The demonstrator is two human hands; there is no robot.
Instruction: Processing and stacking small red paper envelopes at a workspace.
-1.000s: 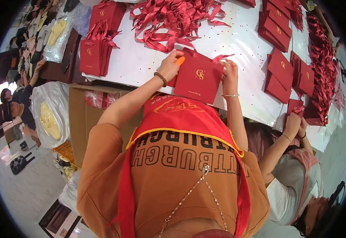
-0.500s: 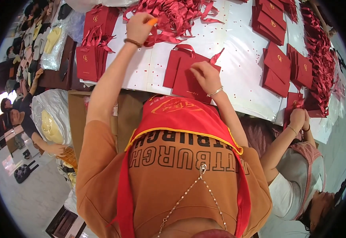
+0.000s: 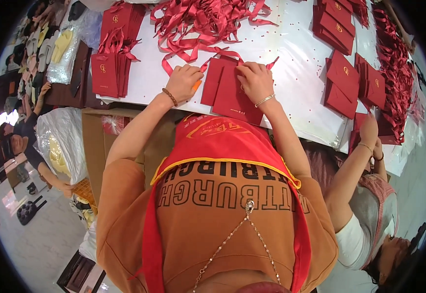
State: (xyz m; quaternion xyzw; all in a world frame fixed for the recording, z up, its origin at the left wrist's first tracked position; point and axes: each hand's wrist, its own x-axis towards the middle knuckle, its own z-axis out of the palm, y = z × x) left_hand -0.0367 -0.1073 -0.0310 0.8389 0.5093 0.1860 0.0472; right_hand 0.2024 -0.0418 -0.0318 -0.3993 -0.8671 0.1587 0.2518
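Observation:
My left hand (image 3: 186, 82) is closed on a red ribbon (image 3: 166, 65) just left of the small red paper bags. Something small and orange (image 3: 196, 85) shows at its fingers; I cannot make out its kind. My right hand (image 3: 256, 83) grips the upper part of the front red paper bag (image 3: 235, 101), which lies flat near the table's front edge. A second red bag (image 3: 212, 83) lies partly under it, on the left. A ribbon loop (image 3: 230, 52) rises above the bags' top edges, and a ribbon end pokes out beyond my right hand.
A heap of loose red ribbons (image 3: 198, 22) lies at the back of the white table (image 3: 291, 53). Stacks of red bags stand at left (image 3: 106, 75) and right (image 3: 342, 78). A co-worker's hands (image 3: 369, 132) handle bags at the right. An open cardboard box (image 3: 95, 141) sits below the table edge.
My left hand has come from the ribbon heap toward me and right, bringing a ribbon beside the bags. My right hand has shifted slightly up the front bag and taken hold there.

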